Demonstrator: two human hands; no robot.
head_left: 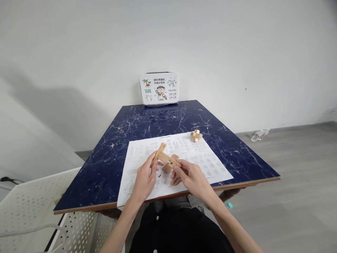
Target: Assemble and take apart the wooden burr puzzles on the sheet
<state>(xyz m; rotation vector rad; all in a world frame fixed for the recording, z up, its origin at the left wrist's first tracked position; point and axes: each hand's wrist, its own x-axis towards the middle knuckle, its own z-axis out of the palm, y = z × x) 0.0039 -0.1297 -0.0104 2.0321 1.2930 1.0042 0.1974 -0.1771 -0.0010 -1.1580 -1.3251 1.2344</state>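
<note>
My left hand (145, 178) is closed on a flat wooden puzzle piece (160, 151) that slants up and away from its fingertips. My right hand (194, 176) pinches a longer wooden piece with a cut-out (165, 158), whose far end meets the left piece. A further wooden piece (166, 168) shows crosswise beneath the long one; whether the two are joined, I cannot tell. Both hands are over a printed sheet (214, 173) with rows of diagrams. An assembled wooden burr puzzle (196, 135) sits by the sheet's far right corner.
The sheet lies on a dark blue marbled table (147, 121). At its back edge a white cartoon-printed case (159, 89) stands against the wall. A white perforated rack (31, 200) adjoins the left side. On the floor to the right lies a clear plastic bottle (260, 135).
</note>
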